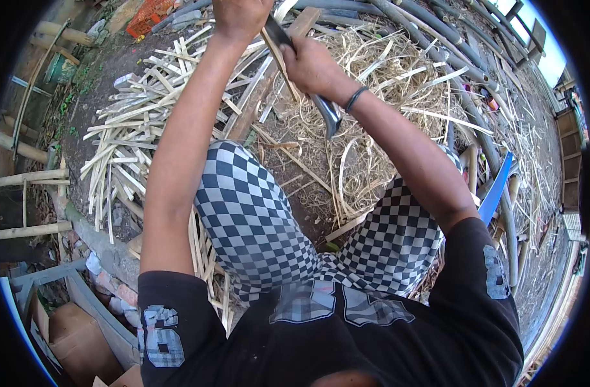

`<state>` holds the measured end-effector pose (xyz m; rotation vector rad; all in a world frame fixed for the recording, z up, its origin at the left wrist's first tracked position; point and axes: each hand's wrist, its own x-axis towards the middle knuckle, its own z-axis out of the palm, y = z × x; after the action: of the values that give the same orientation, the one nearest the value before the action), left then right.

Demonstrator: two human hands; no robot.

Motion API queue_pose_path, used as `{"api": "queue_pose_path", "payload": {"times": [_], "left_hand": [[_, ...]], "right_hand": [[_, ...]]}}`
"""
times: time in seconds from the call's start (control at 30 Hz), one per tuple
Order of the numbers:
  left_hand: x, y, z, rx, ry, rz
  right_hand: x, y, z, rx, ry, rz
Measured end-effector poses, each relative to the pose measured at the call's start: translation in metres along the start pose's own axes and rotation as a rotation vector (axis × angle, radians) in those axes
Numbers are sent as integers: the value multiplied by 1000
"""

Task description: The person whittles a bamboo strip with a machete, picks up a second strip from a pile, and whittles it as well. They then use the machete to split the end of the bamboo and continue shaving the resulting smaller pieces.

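My right hand [315,66] is wrapped round the handle of a knife [279,32], probably a machete. Its dark blade points up and left, and the shiny curved butt sticks out below my fist. At the top edge my left hand [241,18] is closed on a pale bamboo strip [280,61], which slants down along the blade toward my right hand. The fingertips of the left hand are cut off by the frame. Beneath both hands lies a wooden board [259,97] on the ground.
Split bamboo strips [137,122] are heaped at left. Curly shavings [372,84] cover the ground at right, beside long bamboo poles [430,45]. A blue blade-like object [496,187] stands near my right elbow. An orange crate [148,17] sits at far left, a cardboard box [82,342] at lower left.
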<state>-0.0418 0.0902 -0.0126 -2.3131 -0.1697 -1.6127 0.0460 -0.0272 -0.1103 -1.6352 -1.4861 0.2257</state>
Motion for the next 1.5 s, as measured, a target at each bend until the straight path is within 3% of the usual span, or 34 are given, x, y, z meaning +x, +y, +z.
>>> {"api": "queue_pose_path", "payload": {"times": [0.03, 0.07, 0.17, 0.23, 0.37, 0.47, 0.53, 0.6, 0.67, 0.8, 0.87, 0.93, 1.0, 1.03, 1.07, 1.17, 1.33, 1.43, 1.47, 1.5], "left_hand": [[-2, 5, 7, -242, 10, -219], [-2, 1, 7, -28, 9, -43], [-3, 6, 6, -102, 24, -108], [-6, 3, 2, -114, 29, -107], [-5, 0, 3, -96, 13, -70], [-4, 7, 0, -180, 8, -127], [-1, 17, 1, -146, 67, -44], [2, 23, -2, -174, 86, -57], [0, 22, -4, -174, 13, -65], [-7, 14, 0, -143, -2, -52], [-6, 14, -1, -134, 13, -44], [-3, 16, 0, -153, -8, -51], [-5, 14, 2, -125, 3, -40], [-5, 14, 5, -157, 5, -60], [-6, 16, 7, -187, 9, -73], [-10, 18, -4, -179, -4, -60], [-9, 14, -5, -191, 16, -35], [-12, 15, -8, -165, -25, -40], [-13, 15, -8, -157, -29, -54], [-11, 15, -9, -149, -35, -71]], "right_hand": [[3, -13, -11, -27, -9, 27], [5, -17, -11, 29, 74, -46], [-10, 2, 13, -3, 62, -18], [-10, 10, 11, -20, -203, 158], [-3, -6, -7, -70, -157, 104], [3, -38, -26, -33, 45, -76], [-4, -17, -2, 25, 95, -68], [-10, 8, 11, -80, -138, 170], [-4, 16, 13, -147, -179, 123], [-9, 18, 13, -57, -122, 191], [-1, 14, -1, 208, -326, 358], [6, 0, -9, 177, -267, 322], [10, -11, -16, -102, -23, -54], [8, -35, -30, -28, -2, 1], [7, -34, -24, -59, 137, -124], [-19, 22, 29, -227, -194, 219], [-15, 34, 25, -92, -214, 123], [-13, 27, 10, 411, -392, 549], [-12, 27, 12, 408, -390, 537], [-13, 27, 16, 157, -263, 287]]}}
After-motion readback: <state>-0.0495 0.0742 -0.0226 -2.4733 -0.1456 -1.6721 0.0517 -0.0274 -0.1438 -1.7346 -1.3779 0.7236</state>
